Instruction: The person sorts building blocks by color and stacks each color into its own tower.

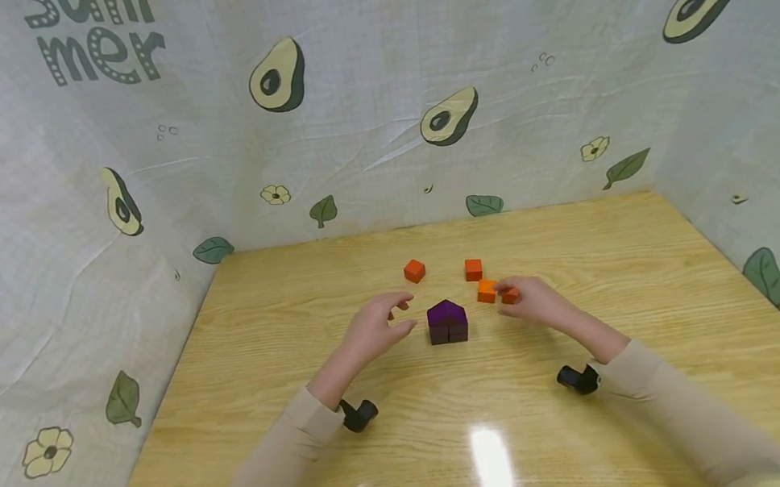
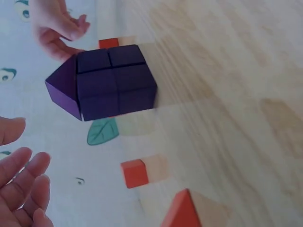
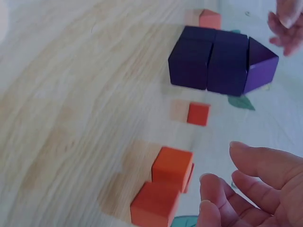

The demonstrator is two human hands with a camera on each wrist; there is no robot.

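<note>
A small house-like stack of dark purple blocks (image 1: 447, 322) stands mid-table, with cubes below and a sloped, pointed top. To its left is my left hand (image 1: 374, 328), fingers loosely bent and thumb apart, holding nothing. My right hand (image 1: 534, 303) hovers on the other side, beside an orange cube (image 1: 487, 291) and a red-orange block (image 1: 510, 295). In the head view its fingers partly cover that block. From the right wrist view, a gap shows between the right fingers (image 3: 213, 191) and the orange cube (image 3: 171, 165). Neither hand touches the purple stack.
Farther back on the wooden table (image 1: 281, 306) lie a red block (image 1: 414, 270) and a red cube (image 1: 473, 269). A patterned cloth (image 1: 360, 117) hangs behind the table and along both sides. Black wrist cameras (image 1: 360, 414) stick out below the sleeves.
</note>
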